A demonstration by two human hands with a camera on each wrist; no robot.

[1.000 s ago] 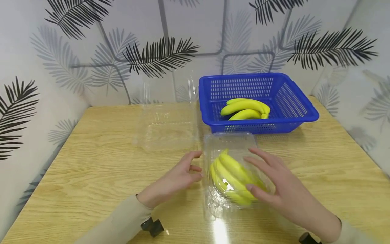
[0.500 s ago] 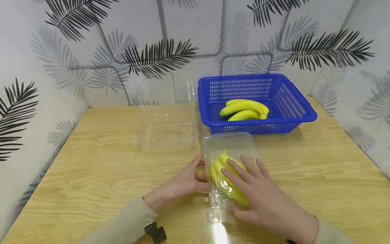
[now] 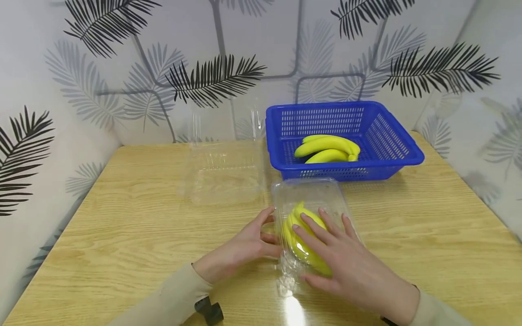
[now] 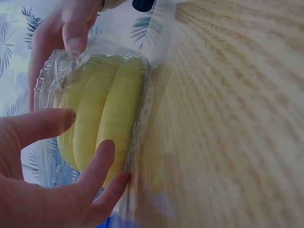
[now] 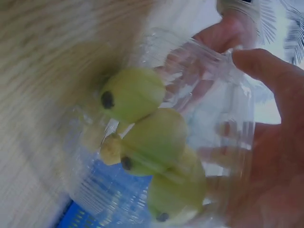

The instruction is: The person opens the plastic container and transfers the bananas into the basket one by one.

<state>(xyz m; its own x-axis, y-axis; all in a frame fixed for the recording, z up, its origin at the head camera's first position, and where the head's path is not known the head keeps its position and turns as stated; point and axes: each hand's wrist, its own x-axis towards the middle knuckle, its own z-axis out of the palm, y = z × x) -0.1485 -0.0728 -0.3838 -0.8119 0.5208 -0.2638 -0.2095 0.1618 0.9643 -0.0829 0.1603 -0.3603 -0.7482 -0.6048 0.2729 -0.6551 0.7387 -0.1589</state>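
A clear plastic clamshell box [image 3: 310, 190] stands closed on the wooden table, holding a bunch of yellow bananas [image 4: 111, 114]. My right hand [image 3: 346, 262] lies spread over its lid, with the thumb at the near edge. Seen from the right wrist, the rounded banana ends [image 5: 154, 140] show through the plastic. On the opposite side my left hand [image 3: 248, 246] touches the box wall. Its spread fingertips rest against the plastic in the left wrist view. Part of the bananas is hidden under the right hand.
A blue plastic basket [image 3: 346, 172] with more bananas [image 3: 330, 147] stands behind the clamshell. To its left sits a second clear clamshell [image 3: 228, 181], its lid raised. The wooden table [image 3: 122, 235] meets a leaf-patterned wall covering [image 3: 195, 40] at the back.
My right hand has come left and onto the lid from the box's right side. My left hand has moved right to the box wall. Over the last half second both barely moved.
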